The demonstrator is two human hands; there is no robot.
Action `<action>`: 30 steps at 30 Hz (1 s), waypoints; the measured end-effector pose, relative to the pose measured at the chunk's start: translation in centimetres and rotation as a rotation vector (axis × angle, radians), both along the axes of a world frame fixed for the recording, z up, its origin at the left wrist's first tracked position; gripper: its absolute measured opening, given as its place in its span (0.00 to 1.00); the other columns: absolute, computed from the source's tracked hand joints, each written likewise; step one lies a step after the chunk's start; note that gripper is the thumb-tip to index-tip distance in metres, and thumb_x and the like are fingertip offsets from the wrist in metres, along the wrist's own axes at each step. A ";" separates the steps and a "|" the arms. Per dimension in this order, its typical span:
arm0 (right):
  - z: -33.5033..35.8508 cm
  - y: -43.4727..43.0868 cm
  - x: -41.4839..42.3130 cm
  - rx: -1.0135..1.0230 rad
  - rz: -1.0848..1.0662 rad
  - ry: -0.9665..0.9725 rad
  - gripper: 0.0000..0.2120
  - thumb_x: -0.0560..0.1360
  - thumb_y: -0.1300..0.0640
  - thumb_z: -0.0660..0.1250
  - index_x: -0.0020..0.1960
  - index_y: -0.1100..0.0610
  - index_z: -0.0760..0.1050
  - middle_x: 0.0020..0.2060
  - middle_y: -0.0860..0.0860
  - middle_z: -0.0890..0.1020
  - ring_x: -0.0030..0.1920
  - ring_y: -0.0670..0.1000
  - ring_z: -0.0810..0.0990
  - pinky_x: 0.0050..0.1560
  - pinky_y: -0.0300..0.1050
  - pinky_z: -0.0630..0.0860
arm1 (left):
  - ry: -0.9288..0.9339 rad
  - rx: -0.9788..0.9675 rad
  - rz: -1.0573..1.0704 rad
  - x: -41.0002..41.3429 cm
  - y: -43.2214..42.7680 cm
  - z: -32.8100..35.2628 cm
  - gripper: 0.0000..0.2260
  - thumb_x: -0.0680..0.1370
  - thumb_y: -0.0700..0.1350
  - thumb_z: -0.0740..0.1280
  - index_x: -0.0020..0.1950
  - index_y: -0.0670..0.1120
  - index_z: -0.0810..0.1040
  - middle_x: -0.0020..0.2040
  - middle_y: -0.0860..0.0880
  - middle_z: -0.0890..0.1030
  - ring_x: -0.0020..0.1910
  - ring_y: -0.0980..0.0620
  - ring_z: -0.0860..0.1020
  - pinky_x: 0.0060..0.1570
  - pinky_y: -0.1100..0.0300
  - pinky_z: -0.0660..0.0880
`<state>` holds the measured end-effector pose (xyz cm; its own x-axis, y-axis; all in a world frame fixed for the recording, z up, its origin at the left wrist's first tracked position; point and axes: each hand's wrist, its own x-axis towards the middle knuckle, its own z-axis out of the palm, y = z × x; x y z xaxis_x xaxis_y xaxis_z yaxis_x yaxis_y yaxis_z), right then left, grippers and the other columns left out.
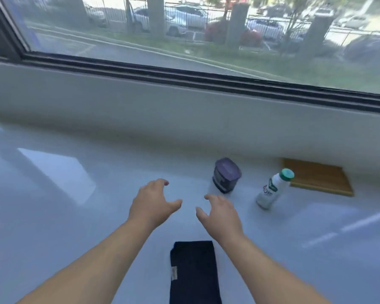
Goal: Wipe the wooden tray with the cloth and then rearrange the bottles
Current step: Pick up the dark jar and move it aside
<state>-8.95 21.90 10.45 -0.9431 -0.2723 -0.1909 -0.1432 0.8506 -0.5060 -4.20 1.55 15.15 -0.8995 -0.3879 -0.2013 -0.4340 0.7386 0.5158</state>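
A folded dark navy cloth (194, 273) lies on the white counter near me, between my forearms. My left hand (150, 205) and my right hand (221, 216) hover over the counter beyond the cloth, fingers spread and curled, holding nothing. A squat dark bottle with a purple lid (226, 175) stands just beyond my right hand. To its right stands a white bottle with a green cap (273, 189). The wooden tray (320, 178) lies flat against the wall at the far right, with nothing on it.
The glossy white counter (64, 194) runs left and right and ends at a low white wall (162, 110) under a wide window (206, 29) looking onto a street with parked cars.
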 end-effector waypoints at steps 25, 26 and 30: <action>-5.2 6.0 -14.2 -0.916 -0.709 -0.745 0.07 0.68 0.56 0.58 0.45 0.53 0.71 0.41 0.58 0.76 0.41 0.57 0.75 0.46 0.53 0.67 | -0.078 -0.090 -0.210 -19.4 12.3 -5.4 0.47 0.63 0.60 0.77 0.79 0.54 0.62 0.69 0.49 0.74 0.66 0.44 0.70 0.62 0.48 0.75; -4.8 5.4 -13.8 -0.928 -0.720 -0.755 0.05 0.71 0.57 0.59 0.45 0.54 0.71 0.41 0.57 0.77 0.41 0.58 0.78 0.47 0.53 0.71 | -0.070 -0.090 -0.194 -18.7 11.5 -5.2 0.46 0.63 0.59 0.77 0.79 0.54 0.62 0.69 0.50 0.74 0.66 0.44 0.69 0.61 0.49 0.75; -3.3 1.5 -11.5 -0.949 -0.705 -0.793 0.06 0.80 0.59 0.59 0.46 0.54 0.72 0.38 0.50 0.82 0.35 0.50 0.88 0.53 0.53 0.79 | -0.062 -0.109 -0.142 -15.0 7.3 -3.7 0.47 0.64 0.59 0.77 0.79 0.54 0.61 0.71 0.50 0.72 0.67 0.43 0.69 0.63 0.48 0.74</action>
